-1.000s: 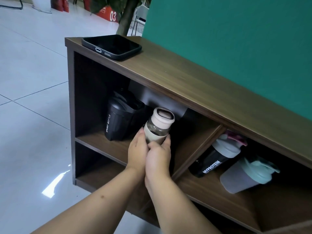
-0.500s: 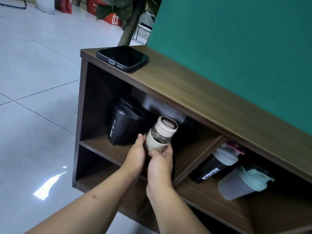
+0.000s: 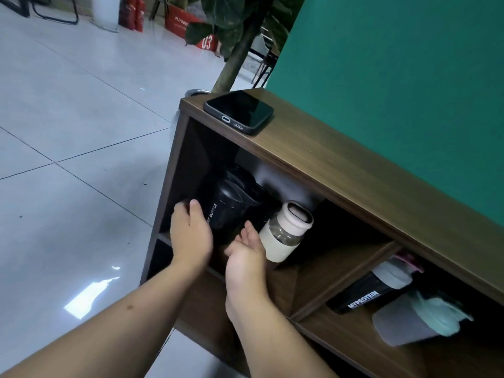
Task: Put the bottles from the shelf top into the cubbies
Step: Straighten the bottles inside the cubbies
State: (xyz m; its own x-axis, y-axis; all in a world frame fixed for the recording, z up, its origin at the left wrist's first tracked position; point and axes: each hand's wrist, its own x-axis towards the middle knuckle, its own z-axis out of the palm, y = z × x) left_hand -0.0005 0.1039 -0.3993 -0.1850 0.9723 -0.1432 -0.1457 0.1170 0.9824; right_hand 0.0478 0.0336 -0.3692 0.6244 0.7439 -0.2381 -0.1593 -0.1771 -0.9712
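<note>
Phone [image 3: 238,111] on shelf top [image 3: 354,181]

A black phone [image 3: 238,111] lies flat beside a green wall [image 3: 395,77], near a plant [image 3: 234,31].

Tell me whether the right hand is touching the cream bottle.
Apart. The head view shows the right hand open, with dark shelf visible between it and the cream bottle.

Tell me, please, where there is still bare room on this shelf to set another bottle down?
The shelf top is bare from the phone rightward along the green wall. In the left cubby, bare floor lies right of the cream-lidded bottle. Crowded: the black sport bottle between both hands, and the right cubby's two shakers.
</note>
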